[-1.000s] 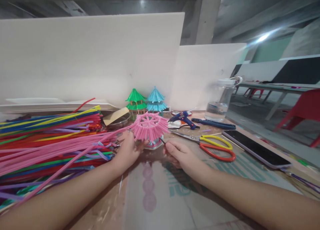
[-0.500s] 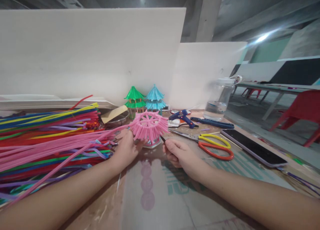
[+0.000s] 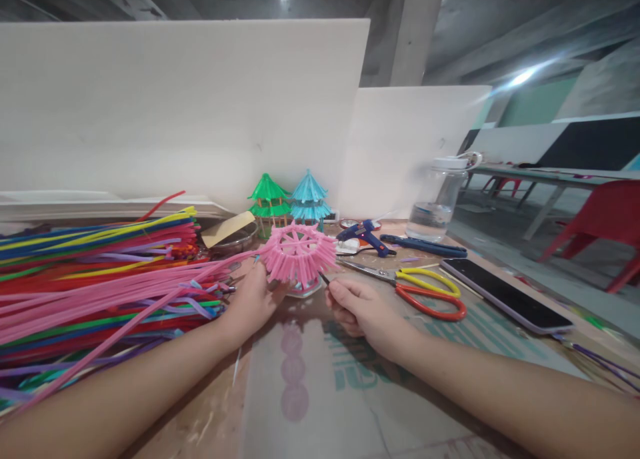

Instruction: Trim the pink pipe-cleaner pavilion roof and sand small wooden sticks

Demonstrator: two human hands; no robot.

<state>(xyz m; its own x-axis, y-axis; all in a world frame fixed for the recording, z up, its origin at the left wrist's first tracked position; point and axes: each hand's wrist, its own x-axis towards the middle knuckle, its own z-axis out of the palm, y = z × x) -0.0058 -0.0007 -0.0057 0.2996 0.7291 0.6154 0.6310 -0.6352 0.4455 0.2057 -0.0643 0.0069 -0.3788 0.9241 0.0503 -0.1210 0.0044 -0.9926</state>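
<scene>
Pink chenille-stem pavilion [image 3: 299, 252] sits upright between our two hands, its pale base apparently resting on the tabletop [image 3: 210, 412]. Its ring-shaped roof is round, so we find no long axis across it, only the upright one. It lies ahead and to the right of our left hand [image 3: 253, 299], which is the nearer one. That hand's fingers curl beneath the roof's left fringe; we cannot tell whether they grip the base or merely touch it. Our right hand [image 3: 357, 306] is just beside it on the other side, thumb and fingers pinched closed on a slim dark tool [image 3: 325, 278] slanting up and left, its tip by the fringe. Beyond the left wrist lie pink chenille stems [image 3: 125, 292]; right of the pavilion, scissors [image 3: 383, 273]; behind it, green [image 3: 270, 189] and blue [image 3: 309, 191] pavilions.
</scene>
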